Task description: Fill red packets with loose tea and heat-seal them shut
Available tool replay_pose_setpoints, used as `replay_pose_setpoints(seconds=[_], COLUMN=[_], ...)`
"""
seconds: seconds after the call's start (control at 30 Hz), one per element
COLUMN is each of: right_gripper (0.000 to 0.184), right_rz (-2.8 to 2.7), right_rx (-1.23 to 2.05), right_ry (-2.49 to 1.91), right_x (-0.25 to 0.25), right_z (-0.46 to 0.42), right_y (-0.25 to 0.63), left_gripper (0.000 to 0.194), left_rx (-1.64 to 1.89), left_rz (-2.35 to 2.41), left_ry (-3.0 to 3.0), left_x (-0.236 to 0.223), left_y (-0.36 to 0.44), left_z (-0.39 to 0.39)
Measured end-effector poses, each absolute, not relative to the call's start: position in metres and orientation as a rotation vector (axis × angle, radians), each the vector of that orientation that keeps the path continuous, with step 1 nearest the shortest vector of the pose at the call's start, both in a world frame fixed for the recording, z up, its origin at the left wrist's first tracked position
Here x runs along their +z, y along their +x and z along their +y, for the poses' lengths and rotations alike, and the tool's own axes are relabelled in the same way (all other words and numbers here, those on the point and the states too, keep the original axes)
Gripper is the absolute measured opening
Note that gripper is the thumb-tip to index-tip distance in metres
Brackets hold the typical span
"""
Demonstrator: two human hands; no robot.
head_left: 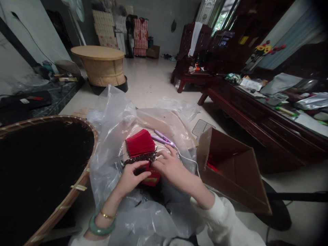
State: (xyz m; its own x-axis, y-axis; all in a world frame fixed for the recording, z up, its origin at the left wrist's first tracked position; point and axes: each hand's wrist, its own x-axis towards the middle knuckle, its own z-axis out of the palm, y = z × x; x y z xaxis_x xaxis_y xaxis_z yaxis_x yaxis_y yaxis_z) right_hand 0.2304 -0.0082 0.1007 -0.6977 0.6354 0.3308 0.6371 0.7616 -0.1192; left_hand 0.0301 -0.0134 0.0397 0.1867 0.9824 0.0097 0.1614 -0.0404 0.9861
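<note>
My left hand (pixel 132 177) and my right hand (pixel 170 167) meet over a small red packet (pixel 153 177) with gold print, fingers pinched on its edges. Dark dried leaves (pixel 140 159) lie in a small heap just beyond the fingers. Behind the heap a stack of red packets (pixel 140 142) rests on clear plastic sheeting (pixel 115 119). A purple handheld tool (pixel 164 138) with a white cord lies beside the stack, near my right fingertips. A green bangle and a gold bracelet circle my left wrist.
A large woven bamboo tray (pixel 77 186) full of dark leaves fills the left. An open cardboard box (pixel 230 167) stands at the right, holding red items. A dark wooden table (pixel 256 112) with clutter runs along the right; a round wooden table (pixel 102 65) stands farther back.
</note>
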Motion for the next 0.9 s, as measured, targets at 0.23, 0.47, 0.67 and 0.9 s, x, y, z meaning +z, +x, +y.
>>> replay_pose_setpoints(seconds=[0.23,0.47,0.67,0.9], right_gripper=[0.022,0.015,0.014,0.016], right_rz=[-2.110,-1.444,-1.325,-1.279], right_rx=[0.329,0.729,0.791,0.850], right_ry=[-0.979,-1.222,-1.197,-1.117], right_x=[0.086,0.049,0.049,0.052], right_z=[-0.012,-0.030,-0.031,-0.029], right_y=[0.226,0.203,0.200,0.206], left_gripper=[0.046,0.036,0.033,0.048], left_rx=[1.066,1.260,1.305,1.193], left_rz=[1.072,1.207,1.217,1.045], left_ry=[0.957,0.993,0.981,0.745], left_x=[0.042,0.043,0.039,0.047], left_y=[0.045,0.052,0.054,0.051], left_z=[-0.014,-0.022,-0.025,-0.024])
